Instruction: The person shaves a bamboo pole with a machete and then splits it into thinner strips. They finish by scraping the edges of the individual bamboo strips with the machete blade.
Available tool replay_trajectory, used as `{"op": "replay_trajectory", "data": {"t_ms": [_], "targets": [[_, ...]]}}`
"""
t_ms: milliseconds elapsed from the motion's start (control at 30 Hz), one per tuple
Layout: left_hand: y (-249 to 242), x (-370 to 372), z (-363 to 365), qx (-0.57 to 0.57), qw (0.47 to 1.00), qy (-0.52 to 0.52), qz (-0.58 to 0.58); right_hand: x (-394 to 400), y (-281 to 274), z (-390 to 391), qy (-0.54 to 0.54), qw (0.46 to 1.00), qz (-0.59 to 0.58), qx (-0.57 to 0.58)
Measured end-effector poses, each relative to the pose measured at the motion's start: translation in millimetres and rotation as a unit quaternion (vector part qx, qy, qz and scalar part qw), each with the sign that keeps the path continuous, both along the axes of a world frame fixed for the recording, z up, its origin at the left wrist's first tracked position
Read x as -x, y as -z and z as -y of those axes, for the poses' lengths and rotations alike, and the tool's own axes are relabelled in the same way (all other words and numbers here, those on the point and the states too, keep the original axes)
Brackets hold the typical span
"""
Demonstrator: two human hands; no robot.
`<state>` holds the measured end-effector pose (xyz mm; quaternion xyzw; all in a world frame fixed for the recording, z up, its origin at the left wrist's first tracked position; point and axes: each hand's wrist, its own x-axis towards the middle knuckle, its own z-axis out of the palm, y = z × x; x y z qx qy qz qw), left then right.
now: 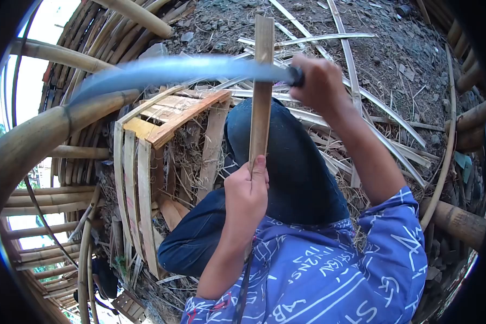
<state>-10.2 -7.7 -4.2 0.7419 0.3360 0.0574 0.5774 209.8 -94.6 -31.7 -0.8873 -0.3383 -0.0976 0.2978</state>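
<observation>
Two bare hands are at work on one bamboo slat, which stands nearly upright in the middle of the view, above the person's bent knee in dark trousers. The left hand is wrapped tight around the slat's lower end, thumb up against the strip, fingers fully closed on it. The right hand is clenched around the dark handle of one long blade, which sweeps leftward in a curved blur and crosses the slat near its top end; whether the edge is already biting into the bamboo cannot be told through the blur.

One low wooden stool or crate of pale boards sits just left of the knee, with several bent bamboo strips leaning against its near side. Many thin split strips lie scattered across the dirt ground beyond the hands, too tangled to count. Thick round bamboo poles arch along the left edge, and at least two more poles lie at the right. Both sleeves belong to one blue printed shirt.
</observation>
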Motion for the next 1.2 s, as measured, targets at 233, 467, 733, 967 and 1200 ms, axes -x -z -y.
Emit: {"op": "replay_trajectory", "data": {"t_ms": [233,467,733,967,1200], "targets": [[10,13,4,-0.080,0.995,0.054,0.022,-74,23,2,0.119,0.991,-0.054,0.037],[-5,2,-40,0.116,0.993,-0.034,-0.002,6,63,44,0.144,0.961,-0.183,-0.152],[-39,-18,-29,0.110,0.993,0.027,0.018,61,-11,41,-0.005,0.961,-0.178,-0.213],[-35,-25,-20,0.058,0.996,0.061,0.028,70,-3,30,-0.050,0.983,-0.124,-0.126],[-19,-21,-18,-0.107,0.990,0.063,0.062,50,5,22,-0.039,0.997,-0.063,-0.036]]}}
